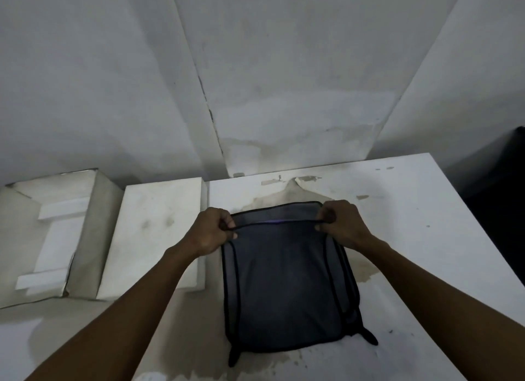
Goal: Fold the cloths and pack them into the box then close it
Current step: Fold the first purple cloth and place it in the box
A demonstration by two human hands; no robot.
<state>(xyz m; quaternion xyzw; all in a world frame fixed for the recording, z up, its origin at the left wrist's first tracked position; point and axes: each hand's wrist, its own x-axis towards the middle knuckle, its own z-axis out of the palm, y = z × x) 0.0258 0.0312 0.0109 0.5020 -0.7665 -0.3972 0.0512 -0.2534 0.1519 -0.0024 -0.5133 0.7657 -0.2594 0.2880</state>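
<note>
Stained white walls rose behind the white desk (412,210). One dark grey cloth (287,281) with black edging lay flat on the desk, its long axis running from the person toward the wall. Its far edge was pinched at both corners, by the left hand (211,230) and the right hand (341,223). Left of the cloth lay one white lid (153,238), and beyond that one open white box (93,224) holding white inserts.

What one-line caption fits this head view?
Both hands, left hand and right hand, pinch the far edge of a dark cloth on the white table, open box at left.
</note>
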